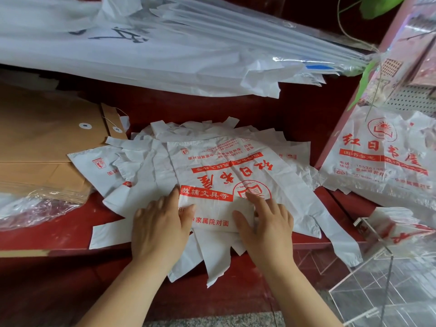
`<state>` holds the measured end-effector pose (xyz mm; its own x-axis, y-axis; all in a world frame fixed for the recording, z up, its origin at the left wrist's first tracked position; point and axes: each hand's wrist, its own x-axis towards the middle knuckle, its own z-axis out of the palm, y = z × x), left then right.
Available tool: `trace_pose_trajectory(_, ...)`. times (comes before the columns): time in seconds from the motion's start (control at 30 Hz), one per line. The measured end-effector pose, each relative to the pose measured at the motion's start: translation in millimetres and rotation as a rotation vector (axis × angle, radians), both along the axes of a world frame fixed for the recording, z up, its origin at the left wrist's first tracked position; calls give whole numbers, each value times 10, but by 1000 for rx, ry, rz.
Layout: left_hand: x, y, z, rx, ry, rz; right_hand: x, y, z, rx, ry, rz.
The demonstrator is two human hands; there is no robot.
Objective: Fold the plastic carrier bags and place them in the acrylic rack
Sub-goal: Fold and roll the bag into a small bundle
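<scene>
A white plastic carrier bag with red print (226,171) lies flat on top of a loose pile of matching white bags (132,166) on the dark red shelf (59,234). Its near edge is folded over towards twelve o'clock. Both hands rest on that fold at the bag's six o'clock. The left hand (160,223) lies flat with fingers straight, pressing the fold down. The right hand (266,223) presses beside it, its fingers only slightly bent and gripping nothing, as far as the angle shows.

The clear acrylic rack (377,267) stands at four o'clock from the hands, with a few folded red-printed bags (396,228) in its far compartment. More printed bags hang (377,156) at two o'clock. A stack of brown paper string-tie envelopes (47,142) sits at nine o'clock. A thick sheaf of large white plastic sheets (141,55) is at twelve o'clock.
</scene>
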<state>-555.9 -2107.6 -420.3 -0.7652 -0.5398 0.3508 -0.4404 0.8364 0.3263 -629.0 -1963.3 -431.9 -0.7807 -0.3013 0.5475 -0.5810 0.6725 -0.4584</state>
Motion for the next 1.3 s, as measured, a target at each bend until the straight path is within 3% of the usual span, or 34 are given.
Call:
trace_pose_trajectory(0.03, -4, -17, 17, -6, -52, 7, -8, -7, -23, 28, 23, -29)
trace_pose_trajectory(0.1, 2, -83, -20, -52, 52, -59, -27, -12, -54, 41, 29, -32)
trace_pose_trajectory(0.17, 24, -145, -132, -96, 177, -226, -45, 20, -69, 47, 94, 30)
trace_pose_trajectory(0.27, 66, -202, -161, -122, 187, -449, -64, 57, -81, 153, 152, 138)
trace_pose_trajectory(0.47, 77, -256, -156, -67, 205, -422, -61, 80, -71, 193, 141, 155)
trace_pose_trajectory(0.63, 75, -265, -23, -107, 370, -426, -65, 106, -21, -44, 66, 265)
trace_pose_trajectory(0.7, 128, -202, 90, -18, 471, -478, -14, 129, 75, -213, -139, 277)
trace_pose_trajectory(0.8, 220, 22, 285, 381, 564, -424, 36, 205, 201, -448, -427, 342)
trace_pose_trajectory(1.0, 83, 293, 467, 1001, 537, -321, 2, 452, 372, -832, -642, 310)
trace_pose_trajectory(1.17, -124, 699, 575, 1102, 241, -403, -43, 806, 374, -906, -658, 225)
trace_pose_trajectory(1.3, -391, 1087, 625, 1029, 60, -415, -124, 1285, 394, -876, -652, 150)
